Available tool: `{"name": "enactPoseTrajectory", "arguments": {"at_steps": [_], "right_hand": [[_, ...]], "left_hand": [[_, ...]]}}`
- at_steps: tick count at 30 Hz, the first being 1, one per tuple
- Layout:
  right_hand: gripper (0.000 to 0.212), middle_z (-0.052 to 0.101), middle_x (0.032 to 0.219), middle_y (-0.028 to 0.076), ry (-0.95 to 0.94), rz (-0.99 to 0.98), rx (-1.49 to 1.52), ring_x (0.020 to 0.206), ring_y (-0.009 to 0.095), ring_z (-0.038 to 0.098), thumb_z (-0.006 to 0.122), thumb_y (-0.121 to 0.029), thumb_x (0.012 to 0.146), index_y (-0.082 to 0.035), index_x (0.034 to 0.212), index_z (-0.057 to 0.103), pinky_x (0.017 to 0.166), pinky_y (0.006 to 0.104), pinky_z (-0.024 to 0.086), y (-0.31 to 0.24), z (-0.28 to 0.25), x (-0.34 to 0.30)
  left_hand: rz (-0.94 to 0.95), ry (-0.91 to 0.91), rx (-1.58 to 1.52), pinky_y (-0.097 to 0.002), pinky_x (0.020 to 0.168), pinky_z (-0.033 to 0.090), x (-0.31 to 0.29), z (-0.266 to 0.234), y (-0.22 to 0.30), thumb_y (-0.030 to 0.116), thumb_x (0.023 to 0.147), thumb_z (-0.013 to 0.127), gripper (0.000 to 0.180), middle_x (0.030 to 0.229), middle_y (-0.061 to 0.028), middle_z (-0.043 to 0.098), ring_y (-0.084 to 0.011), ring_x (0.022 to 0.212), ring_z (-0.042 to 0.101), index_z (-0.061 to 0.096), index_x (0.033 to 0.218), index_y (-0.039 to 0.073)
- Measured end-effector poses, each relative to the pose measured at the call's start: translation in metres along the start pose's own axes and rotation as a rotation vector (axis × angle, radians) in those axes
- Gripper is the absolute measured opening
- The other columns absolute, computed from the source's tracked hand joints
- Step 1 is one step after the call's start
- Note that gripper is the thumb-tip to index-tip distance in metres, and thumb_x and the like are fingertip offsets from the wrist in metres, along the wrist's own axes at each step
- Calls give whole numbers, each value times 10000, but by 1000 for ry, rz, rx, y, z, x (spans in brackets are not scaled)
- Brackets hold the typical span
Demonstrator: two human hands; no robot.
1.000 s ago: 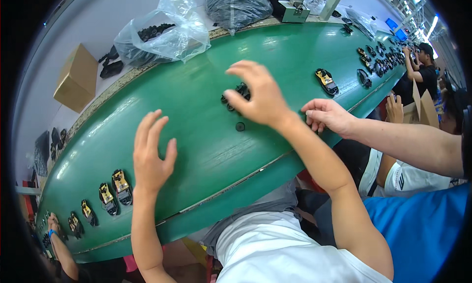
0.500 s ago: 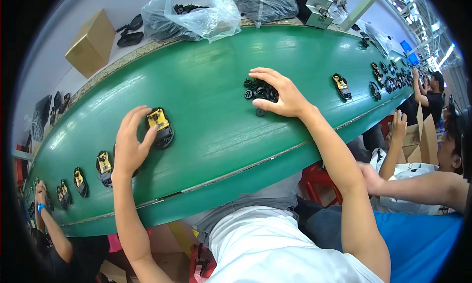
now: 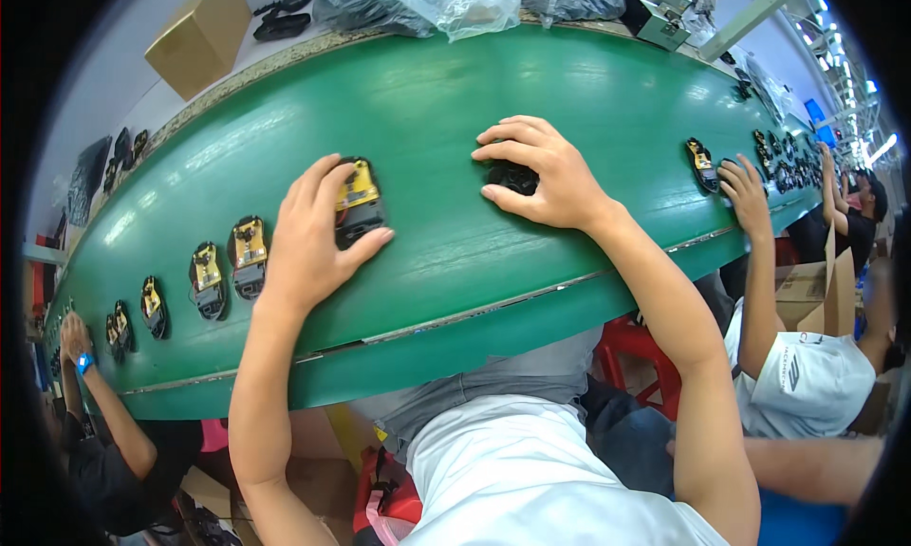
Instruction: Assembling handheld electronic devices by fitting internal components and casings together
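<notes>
A black computer-mouse base with a yellow circuit board [image 3: 359, 204] lies on the green conveyor belt [image 3: 436, 252]. My left hand [image 3: 313, 228] curls round it, fingers along its far left side and thumb by its near edge. To the right, my right hand [image 3: 550, 176] cups a small pile of black plastic parts [image 3: 512, 176], fingers bent over the far side and thumb on the near side. My palm and fingers hide most of that pile. Two similar mouse bases, one [image 3: 250, 254] and another [image 3: 209, 278], sit just left of my left hand.
More mouse bases [image 3: 153, 307] line the belt at left, by a co-worker's hands [image 3: 76, 337]. At right, another person's hand [image 3: 745, 195] reaches beside a mouse base [image 3: 702, 165]. Plastic bags [image 3: 418, 0] and a cardboard box [image 3: 199, 38] stand along the far ledge.
My view has shifted. My left hand has closed in round the mouse base. My right fingers cover more of the black parts. A co-worker's hand has reached onto the belt at right.
</notes>
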State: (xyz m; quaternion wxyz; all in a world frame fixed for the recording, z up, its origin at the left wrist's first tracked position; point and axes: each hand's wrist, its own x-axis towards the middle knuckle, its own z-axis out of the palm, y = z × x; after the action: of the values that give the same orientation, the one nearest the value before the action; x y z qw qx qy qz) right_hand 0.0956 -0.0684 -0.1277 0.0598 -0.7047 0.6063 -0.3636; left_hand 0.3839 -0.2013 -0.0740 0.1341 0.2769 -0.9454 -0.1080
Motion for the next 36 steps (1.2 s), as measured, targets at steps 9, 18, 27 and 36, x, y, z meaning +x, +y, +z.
{"name": "enactPoseTrajectory", "arguments": {"at_steps": [9, 18, 27, 36], "right_hand": [[263, 671, 1137, 50, -14, 28, 24, 1150, 297, 597, 795, -202, 759, -108, 1000, 744, 1001, 426, 487, -4, -1, -3], [391, 643, 1294, 128, -105, -107, 68, 1207, 298, 607, 746, -148, 778, -53, 1156, 718, 1041, 395, 465, 3, -25, 6], [313, 668, 1284, 113, -106, -49, 47, 1204, 271, 615, 651, -28, 824, -56, 1118, 756, 1042, 376, 464, -1, -20, 5], [275, 655, 1308, 109, -182, -79, 47, 1171, 253, 619, 689, -69, 849, -75, 1111, 772, 990, 356, 488, 2, -29, 10]], "left_hand": [[38, 66, -2, -457, 1018, 432, 3, 27, 57, 408, 786, 804, 670, 1325, -170, 560, -364, 1173, 542, 574, 1291, 33], [119, 89, -203, -377, 1019, 447, 13, 23, 37, 150, 968, 570, 291, 1228, -190, 634, -345, 1142, 608, 627, 1201, -15], [57, 38, -349, -292, 865, 461, 21, 29, 24, 107, 956, 597, 203, 1161, -74, 676, -175, 1020, 614, 685, 1113, 13], [30, 38, -357, -278, 833, 431, 29, 32, 24, 159, 889, 707, 201, 1105, -26, 680, -140, 985, 598, 707, 1046, 34]]}}
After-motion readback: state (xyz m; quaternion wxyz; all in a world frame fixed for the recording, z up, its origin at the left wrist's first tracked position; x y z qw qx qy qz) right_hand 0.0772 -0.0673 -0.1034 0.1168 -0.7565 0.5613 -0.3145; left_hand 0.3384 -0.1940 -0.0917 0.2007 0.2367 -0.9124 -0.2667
